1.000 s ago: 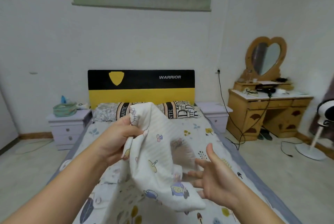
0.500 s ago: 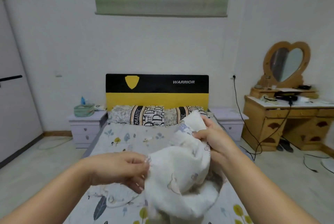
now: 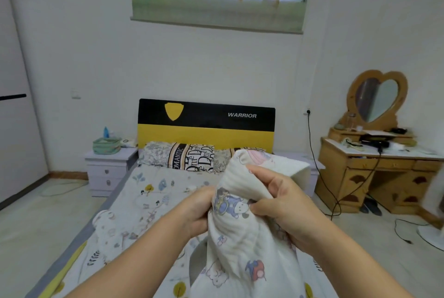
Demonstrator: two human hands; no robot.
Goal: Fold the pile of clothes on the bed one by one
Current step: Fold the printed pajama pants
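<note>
A white garment (image 3: pixel 242 237) with cartoon prints hangs bunched in the air over the bed (image 3: pixel 149 192). My left hand (image 3: pixel 197 211) grips its left side, with the fingers hidden behind the cloth. On the right, my right hand (image 3: pixel 281 201) holds a fold of it, thumb on the printed front and fingers curled over the top. The lower part of the garment drops out of view at the bottom edge. Another pale printed cloth (image 3: pixel 113 228) lies flat on the bed to the left.
Patterned pillows (image 3: pixel 182 157) lean against a black and yellow headboard (image 3: pixel 206 124). A nightstand (image 3: pixel 109 168) with a green basket stands left of the bed. At the right are a wooden dressing table (image 3: pixel 374 177) with a heart mirror, cables on the floor and a fan (image 3: pixel 434 204).
Both hands drew together on the garment: my left hand rose and moved right, my right hand shifted its hold lower on the cloth. The view moved closer and panned left.
</note>
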